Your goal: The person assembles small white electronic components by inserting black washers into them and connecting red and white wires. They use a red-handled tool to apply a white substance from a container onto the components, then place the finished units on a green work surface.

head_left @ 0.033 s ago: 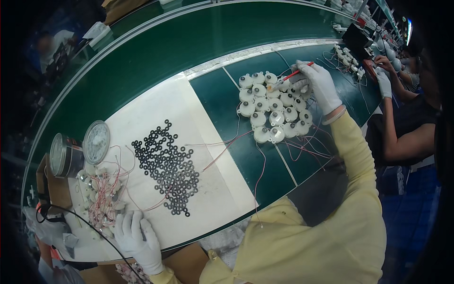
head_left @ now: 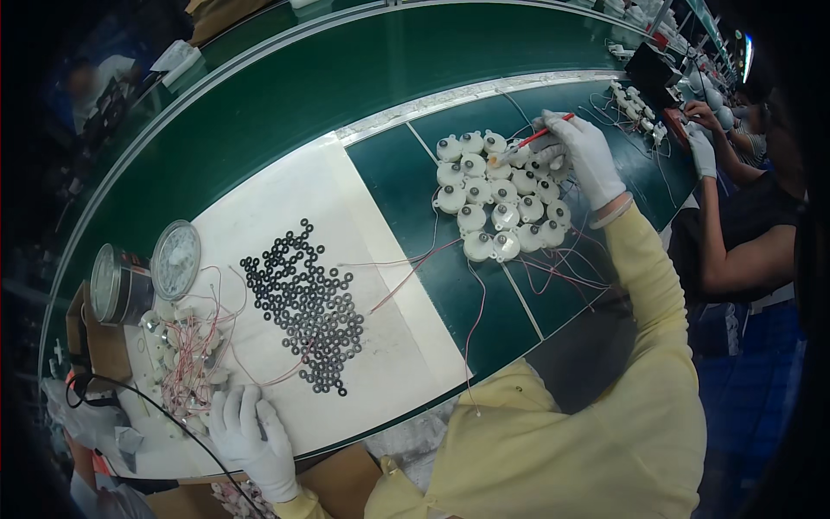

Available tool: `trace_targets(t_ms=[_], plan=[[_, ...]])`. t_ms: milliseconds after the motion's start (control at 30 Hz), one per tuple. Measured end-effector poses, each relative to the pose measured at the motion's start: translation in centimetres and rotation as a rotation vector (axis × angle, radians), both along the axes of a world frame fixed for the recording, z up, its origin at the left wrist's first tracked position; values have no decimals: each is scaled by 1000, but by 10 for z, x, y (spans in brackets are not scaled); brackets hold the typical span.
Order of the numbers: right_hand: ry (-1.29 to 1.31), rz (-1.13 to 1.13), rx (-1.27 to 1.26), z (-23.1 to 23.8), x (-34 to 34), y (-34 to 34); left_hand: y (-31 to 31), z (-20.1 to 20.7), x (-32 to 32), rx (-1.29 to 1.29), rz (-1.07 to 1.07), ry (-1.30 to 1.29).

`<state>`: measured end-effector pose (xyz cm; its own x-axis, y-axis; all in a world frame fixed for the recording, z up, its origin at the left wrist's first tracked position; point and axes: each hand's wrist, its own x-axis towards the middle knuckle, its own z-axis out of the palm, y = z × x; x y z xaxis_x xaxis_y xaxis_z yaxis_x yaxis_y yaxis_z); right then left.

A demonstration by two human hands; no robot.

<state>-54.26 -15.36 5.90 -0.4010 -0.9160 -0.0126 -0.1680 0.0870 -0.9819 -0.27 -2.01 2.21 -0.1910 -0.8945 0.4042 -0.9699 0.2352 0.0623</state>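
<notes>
Brush: gripped in right hand, long axis slanted down-left.
Motors: grouped left of and below that grip; contact with the brush cannot be told.
Left hand: loosely spread beside wired parts, well apart from the brush.

Red brush tilts, tip down at white round parts. Those cluster on green desk, dark pegs up. Wired pile lies tangled, left.

Rings lie on the sheet. From them: shafted units, two o'clock; wired parts, eight; tin, nine.
</notes>
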Motion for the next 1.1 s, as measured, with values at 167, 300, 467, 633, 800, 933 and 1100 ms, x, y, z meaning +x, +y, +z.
trace_targets(t_ms=[167,300,467,633,800,933,1100], plan=[[-8,-8,-39,-2,-9,3,-1,1,-2,-6,-9,3],[19,-46,-67,5,-8,9,-1,1,-2,-17,-11,-1],[16,-47,-130,7,-17,13,-3,-1,-1,-77,-45,-32],[78,-2,-87,13,-5,8,-3,-1,-1,-69,-41,-30],[59,-35,-93,15,-17,8,-4,-1,0,-69,-47,-31],[7,-71,-106,11,-27,10,-1,1,-2,-17,-15,-24],[-16,-62,-102,5,-23,6,-4,-2,-2,-96,-46,-37]])
